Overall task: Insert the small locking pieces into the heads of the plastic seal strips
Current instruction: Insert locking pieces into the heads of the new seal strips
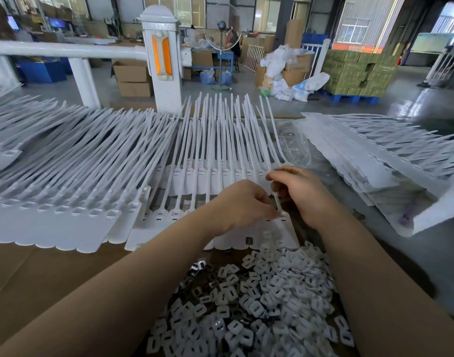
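White plastic seal strips (pixel 215 155) lie in joined rows across the table, tails pointing away, heads toward me. The nearest row (pixel 166 217) lies under my hands. My left hand (pixel 244 204) pinches something small at a head near the row's right end; what it holds is hidden by the fingers. My right hand (pixel 295 191) has its fingers curled round a thin strip tail (pixel 276 202) just beside it. A heap of small white locking pieces (pixel 259 300) lies in front, below my forearms.
More stacked strip sheets sit at the left (pixel 53 215) and at the right (pixel 375 161). Brown cardboard (pixel 27 274) covers the table's near left. A clear plastic bag (pixel 292 143) lies behind my right hand. A white post (pixel 164 60) stands beyond the table.
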The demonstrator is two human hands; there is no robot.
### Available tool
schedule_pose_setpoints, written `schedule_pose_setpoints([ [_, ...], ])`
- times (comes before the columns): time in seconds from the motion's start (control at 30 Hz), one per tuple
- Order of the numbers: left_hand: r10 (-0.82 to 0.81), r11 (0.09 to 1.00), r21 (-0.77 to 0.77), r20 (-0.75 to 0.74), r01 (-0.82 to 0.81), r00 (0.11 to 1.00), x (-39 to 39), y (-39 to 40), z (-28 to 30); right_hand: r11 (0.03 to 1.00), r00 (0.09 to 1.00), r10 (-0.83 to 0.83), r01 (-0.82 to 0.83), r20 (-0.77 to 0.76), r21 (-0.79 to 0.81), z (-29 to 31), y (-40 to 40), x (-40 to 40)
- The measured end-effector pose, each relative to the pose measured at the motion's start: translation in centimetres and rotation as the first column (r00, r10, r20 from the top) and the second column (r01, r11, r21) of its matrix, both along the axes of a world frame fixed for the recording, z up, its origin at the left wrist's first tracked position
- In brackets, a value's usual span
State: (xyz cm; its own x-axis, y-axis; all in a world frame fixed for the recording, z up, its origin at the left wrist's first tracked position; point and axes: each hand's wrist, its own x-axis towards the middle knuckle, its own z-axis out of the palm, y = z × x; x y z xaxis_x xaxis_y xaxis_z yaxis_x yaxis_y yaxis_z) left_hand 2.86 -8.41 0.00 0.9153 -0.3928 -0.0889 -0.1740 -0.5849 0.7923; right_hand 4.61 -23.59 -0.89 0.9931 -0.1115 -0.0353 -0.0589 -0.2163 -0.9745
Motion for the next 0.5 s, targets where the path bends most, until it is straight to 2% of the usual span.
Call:
schedule_pose_setpoints([
  [0.17, 0.05, 0.998, 0.034, -0.061, -0.047, 0.997, 0.4, -1.3, 0.0, 1.0, 0.999, 0.027, -0.027, -0.024, 0.002, -0.2, 0.1, 0.1],
  [0.5, 0.049, 0.988, 0.152, -0.144, -0.027, 0.988, 1.4, -2.4, 1.1, 0.998, 0.999, 0.029, -0.027, -0.024, 0.059, -0.4, 0.3, 0.3],
])
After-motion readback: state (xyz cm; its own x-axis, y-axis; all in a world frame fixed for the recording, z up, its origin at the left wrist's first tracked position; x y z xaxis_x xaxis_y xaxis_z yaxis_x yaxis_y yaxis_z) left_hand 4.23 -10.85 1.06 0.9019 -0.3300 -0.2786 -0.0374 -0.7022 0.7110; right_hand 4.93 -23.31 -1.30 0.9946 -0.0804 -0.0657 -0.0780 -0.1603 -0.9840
